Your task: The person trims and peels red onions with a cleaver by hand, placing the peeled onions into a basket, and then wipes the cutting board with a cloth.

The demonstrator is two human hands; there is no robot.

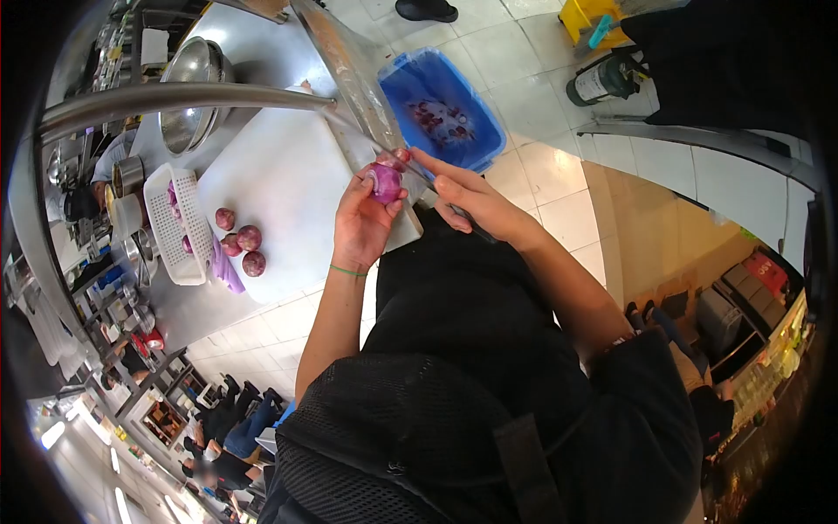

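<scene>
A red onion, partly peeled to shiny purple flesh, rests in the fingers of my left hand. My right hand is closed round the dark handle of a knife. The blade reaches up and left across the onion's upper side, where a darker piece of skin shows by my right fingertips. Both hands are held over the near edge of a white cutting board. Several unpeeled red onions lie on the board to the left.
A white perforated basket with purple onions stands left of the board, a purple cloth beside it. Metal colanders sit behind a steel rail. On the tiled floor, a blue bin contains onion skins. Other people are in the background.
</scene>
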